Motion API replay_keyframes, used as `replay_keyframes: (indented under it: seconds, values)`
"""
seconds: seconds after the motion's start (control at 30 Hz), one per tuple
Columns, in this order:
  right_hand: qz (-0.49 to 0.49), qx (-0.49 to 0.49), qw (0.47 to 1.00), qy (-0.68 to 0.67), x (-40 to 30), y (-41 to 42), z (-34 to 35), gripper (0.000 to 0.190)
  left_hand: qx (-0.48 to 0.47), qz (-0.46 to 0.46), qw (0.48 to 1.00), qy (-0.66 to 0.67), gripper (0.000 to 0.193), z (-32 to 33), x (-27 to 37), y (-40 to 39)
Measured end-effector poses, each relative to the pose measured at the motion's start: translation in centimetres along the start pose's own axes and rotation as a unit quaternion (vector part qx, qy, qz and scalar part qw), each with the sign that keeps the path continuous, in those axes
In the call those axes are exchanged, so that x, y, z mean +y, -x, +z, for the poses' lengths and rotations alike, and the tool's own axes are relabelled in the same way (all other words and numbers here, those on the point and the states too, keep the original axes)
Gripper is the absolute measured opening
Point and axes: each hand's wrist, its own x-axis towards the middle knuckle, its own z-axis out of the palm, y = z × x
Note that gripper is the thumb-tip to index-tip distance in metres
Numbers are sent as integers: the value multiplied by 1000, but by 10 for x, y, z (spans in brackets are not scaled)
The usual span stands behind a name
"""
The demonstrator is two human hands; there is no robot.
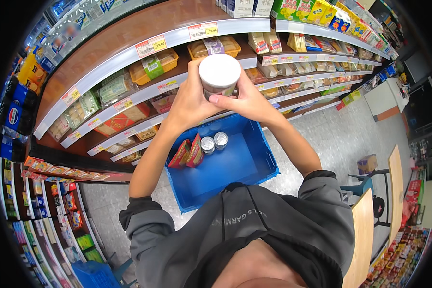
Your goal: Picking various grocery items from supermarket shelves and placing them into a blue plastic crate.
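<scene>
A round tub with a white lid (219,70) is held upright between both hands, in front of the store shelves. My left hand (189,99) wraps its left side, while my right hand (253,99) grips the right side with the thumb across the front. Below them a blue plastic crate (234,169) sits on the floor. Inside, at its far left, are two red snack packets, a left one (180,154) and a right one (195,151). Beside these stand two cans with silver tops, one (207,143) and another (221,139).
Tiered shelves (187,32) with packaged food and price tags curve across the front. Large dark drink bottles (12,108) stand at the left. To the right are a wooden tabletop (360,241), a teal stool (360,187) and a cardboard box (367,164). A blue chair (93,274) is at lower left.
</scene>
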Motion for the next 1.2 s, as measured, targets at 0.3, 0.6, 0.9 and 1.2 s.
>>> replay_keyframes:
  seconds: [0.3, 0.6, 0.9, 1.2]
  values:
    - [166, -62, 980, -96, -1, 12, -13, 86, -41, -86, 979, 182, 83, 5, -10, -3]
    - [-4, -62, 995, 77, 39, 36, -19, 93, -69, -38, 977, 197, 81, 17, -26, 17]
    - [195, -19, 969, 154, 168, 205, 29, 82, -195, -88, 977, 8, 71, 94, -98, 156]
    - [312, -143, 907, 246, 204, 344, 33, 63, -318, -278, 904, 68, 65, 195, -147, 289]
